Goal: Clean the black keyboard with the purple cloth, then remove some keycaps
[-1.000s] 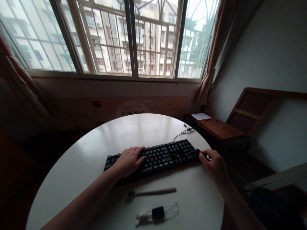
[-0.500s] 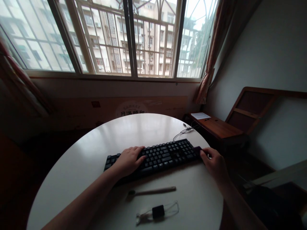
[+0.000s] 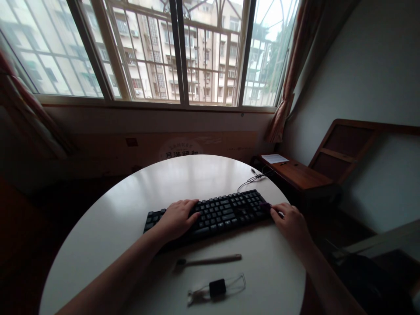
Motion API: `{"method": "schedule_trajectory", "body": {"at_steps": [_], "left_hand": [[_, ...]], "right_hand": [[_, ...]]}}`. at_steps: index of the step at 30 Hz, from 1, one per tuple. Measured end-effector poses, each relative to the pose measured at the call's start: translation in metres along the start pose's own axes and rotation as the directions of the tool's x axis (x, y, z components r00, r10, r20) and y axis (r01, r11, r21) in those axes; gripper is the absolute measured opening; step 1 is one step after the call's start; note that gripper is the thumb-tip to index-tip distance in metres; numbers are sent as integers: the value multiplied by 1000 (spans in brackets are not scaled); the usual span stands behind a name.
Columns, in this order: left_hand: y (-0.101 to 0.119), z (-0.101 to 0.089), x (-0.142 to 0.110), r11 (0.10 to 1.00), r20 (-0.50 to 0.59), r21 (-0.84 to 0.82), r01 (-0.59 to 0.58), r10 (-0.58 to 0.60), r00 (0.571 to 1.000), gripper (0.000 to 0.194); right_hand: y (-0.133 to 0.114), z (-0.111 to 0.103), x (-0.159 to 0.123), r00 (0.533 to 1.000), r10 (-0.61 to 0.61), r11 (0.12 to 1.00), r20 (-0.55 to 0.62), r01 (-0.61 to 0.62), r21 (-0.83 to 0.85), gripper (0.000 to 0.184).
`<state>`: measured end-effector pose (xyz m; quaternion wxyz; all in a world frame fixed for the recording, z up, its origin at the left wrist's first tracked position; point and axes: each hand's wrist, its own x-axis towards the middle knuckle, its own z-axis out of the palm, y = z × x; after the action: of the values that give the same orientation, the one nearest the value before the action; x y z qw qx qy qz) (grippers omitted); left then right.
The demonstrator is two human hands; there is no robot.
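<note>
A black keyboard (image 3: 226, 212) lies slightly slanted across the round white table. My left hand (image 3: 179, 217) rests flat over its left part, fingers stretched across the keys and thumb apart. At the keyboard's right end, my right hand (image 3: 288, 218) pinches a small dark purple piece (image 3: 265, 206) against the number keys; its exact kind is too dark to make out. In front of the keyboard lies a slim brush (image 3: 213, 260) like a toothbrush, with dark bristles at its left end. Nearer to me is a wire keycap puller (image 3: 217, 287) with a black middle block.
The keyboard's cable (image 3: 251, 178) runs loosely to the right rim of the round white table (image 3: 98, 245). Beyond it on the right stands a low wooden bench (image 3: 305, 175) with a sheet of paper (image 3: 274, 158) on it. A barred window is ahead.
My right hand has shifted slightly left with the dark purple piece, further over the number keys. My left hand stays in its place on the keyboard.
</note>
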<state>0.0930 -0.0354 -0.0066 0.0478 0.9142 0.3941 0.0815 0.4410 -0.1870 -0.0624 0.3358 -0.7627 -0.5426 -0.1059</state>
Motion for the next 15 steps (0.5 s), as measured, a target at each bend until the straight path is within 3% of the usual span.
{"method": "schedule_trajectory", "body": {"at_steps": [6, 12, 15], "left_hand": [[-2, 1, 0, 1000, -8, -12, -3, 3, 1000, 54], [-2, 3, 1, 1000, -10, -10, -6, 6, 1000, 53], [-1, 2, 0, 1000, -1, -7, -2, 2, 1000, 54]], "right_hand": [[-9, -7, -3, 1000, -26, 1000, 2, 26, 0, 24], [-13, -14, -4, 965, -156, 958, -210, 199, 204, 22], [-10, -11, -3, 963, -166, 953, -212, 212, 218, 24]]}}
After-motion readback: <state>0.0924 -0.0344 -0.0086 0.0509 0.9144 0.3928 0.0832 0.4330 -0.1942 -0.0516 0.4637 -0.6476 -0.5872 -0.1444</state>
